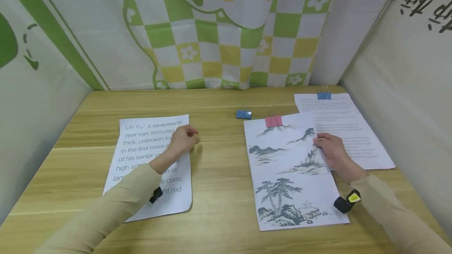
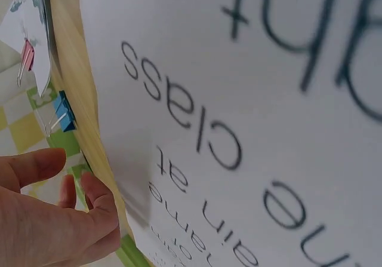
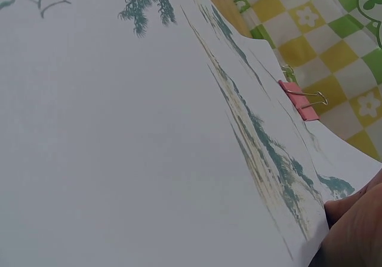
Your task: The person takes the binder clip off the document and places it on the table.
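Near its upper edge, a pink binder clip (image 1: 274, 121) grips a sheet with an ink landscape (image 1: 282, 160). My right hand (image 1: 333, 152) pinches that sheet's right edge between thumb and fingers; in the right wrist view the thumb lies on the paper. On the left, a stack of paper with large printed text (image 1: 141, 160) lies on the table. My left hand (image 1: 181, 142) hovers over its right edge with loosely bent fingers and nothing in them. The left wrist view shows a gap between thumb and fingers of this hand (image 2: 59, 219).
A loose blue binder clip (image 1: 243, 114) lies on the wooden table (image 1: 219, 191) between the papers, towards the back. Small-print sheets (image 1: 363, 144) with another blue binder clip (image 1: 324, 96) lie at the right, partly under the landscape sheet. A checkered curtain (image 1: 212, 50) hangs behind.
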The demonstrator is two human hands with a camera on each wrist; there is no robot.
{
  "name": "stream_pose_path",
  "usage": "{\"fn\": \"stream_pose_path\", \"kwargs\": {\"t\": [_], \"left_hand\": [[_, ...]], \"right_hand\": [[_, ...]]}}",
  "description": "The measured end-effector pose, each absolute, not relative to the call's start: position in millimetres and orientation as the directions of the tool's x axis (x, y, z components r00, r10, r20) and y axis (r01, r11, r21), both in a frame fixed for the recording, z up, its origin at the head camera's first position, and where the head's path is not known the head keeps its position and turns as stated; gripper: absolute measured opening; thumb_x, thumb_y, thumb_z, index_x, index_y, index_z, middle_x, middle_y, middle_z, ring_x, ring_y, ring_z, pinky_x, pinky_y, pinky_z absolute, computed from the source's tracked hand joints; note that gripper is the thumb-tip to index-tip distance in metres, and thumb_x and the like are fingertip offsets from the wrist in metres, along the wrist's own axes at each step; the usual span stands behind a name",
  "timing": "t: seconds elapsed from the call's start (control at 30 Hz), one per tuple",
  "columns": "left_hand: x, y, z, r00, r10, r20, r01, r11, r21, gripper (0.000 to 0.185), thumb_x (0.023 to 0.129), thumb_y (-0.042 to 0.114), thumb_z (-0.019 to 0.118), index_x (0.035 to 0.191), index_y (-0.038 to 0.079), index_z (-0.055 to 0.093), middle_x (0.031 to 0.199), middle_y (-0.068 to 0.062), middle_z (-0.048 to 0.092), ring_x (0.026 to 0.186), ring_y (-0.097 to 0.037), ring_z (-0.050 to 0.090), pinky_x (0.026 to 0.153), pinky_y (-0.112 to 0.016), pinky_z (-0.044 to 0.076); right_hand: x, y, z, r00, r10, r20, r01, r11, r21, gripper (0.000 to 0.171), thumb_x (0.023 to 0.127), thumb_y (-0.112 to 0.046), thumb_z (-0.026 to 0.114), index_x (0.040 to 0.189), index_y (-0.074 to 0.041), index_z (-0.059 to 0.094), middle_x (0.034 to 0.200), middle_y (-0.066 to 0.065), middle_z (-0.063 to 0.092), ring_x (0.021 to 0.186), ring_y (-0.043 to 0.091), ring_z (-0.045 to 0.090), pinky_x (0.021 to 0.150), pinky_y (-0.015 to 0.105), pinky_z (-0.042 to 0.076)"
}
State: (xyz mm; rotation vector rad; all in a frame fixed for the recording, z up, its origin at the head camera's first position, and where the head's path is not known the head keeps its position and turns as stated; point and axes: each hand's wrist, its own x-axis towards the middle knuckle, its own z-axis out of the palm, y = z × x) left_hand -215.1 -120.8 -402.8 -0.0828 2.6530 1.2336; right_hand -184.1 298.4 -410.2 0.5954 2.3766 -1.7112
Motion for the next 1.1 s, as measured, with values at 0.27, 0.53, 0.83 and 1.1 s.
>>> {"fn": "stream_pose_path", "kwargs": {"t": [0.27, 0.53, 0.83, 1.1], "left_hand": [[-208, -94, -402, -0.966, 0.118, -0.231, -0.107, 0.631, 0.769, 0.030, 0.084, 0.008, 0.061, 0.112, -0.002, 0.061, 0.124, -0.024, 0.056, 0.116, -0.035, 0.052, 0.098, -0.045, 0.047], [-202, -74, -403, -0.962, 0.132, -0.238, -0.112, 0.603, 0.790, 0.025, 0.081, 0.006, 0.064, 0.105, -0.001, 0.064, 0.116, -0.020, 0.058, 0.109, -0.030, 0.054, 0.090, -0.039, 0.050], [-201, -65, -407, -0.954, 0.151, -0.259, -0.119, 0.602, 0.789, 0.027, 0.082, 0.008, 0.066, 0.106, -0.002, 0.064, 0.107, -0.017, 0.060, 0.098, -0.025, 0.054, 0.086, -0.036, 0.049], [-200, -63, -408, -0.959, 0.144, -0.246, -0.111, 0.606, 0.788, 0.035, 0.081, 0.008, 0.066, 0.111, -0.008, 0.062, 0.110, -0.020, 0.064, 0.101, -0.028, 0.058, 0.093, -0.039, 0.050]], "right_hand": [[-182, 288, -414, -0.916, 0.217, -0.339, 0.386, 0.241, -0.890, 0.040, 0.094, -0.008, 0.051, 0.129, 0.011, 0.043, 0.088, -0.008, 0.055, 0.070, -0.003, 0.055, 0.064, 0.015, 0.051], [-181, 273, -417, -0.921, 0.185, -0.342, 0.379, 0.231, -0.896, 0.043, 0.094, -0.006, 0.051, 0.131, 0.014, 0.042, 0.085, -0.009, 0.056, 0.071, -0.004, 0.055, 0.065, 0.013, 0.050], [-181, 259, -417, -0.920, 0.156, -0.359, 0.385, 0.190, -0.903, 0.037, 0.094, -0.006, 0.051, 0.126, 0.012, 0.046, 0.076, -0.018, 0.056, 0.072, -0.004, 0.054, 0.066, 0.012, 0.048], [-179, 251, -418, -0.928, 0.127, -0.350, 0.370, 0.195, -0.909, 0.041, 0.094, -0.007, 0.050, 0.129, 0.014, 0.043, 0.085, -0.012, 0.057, 0.073, -0.005, 0.054, 0.068, 0.011, 0.049]]}}
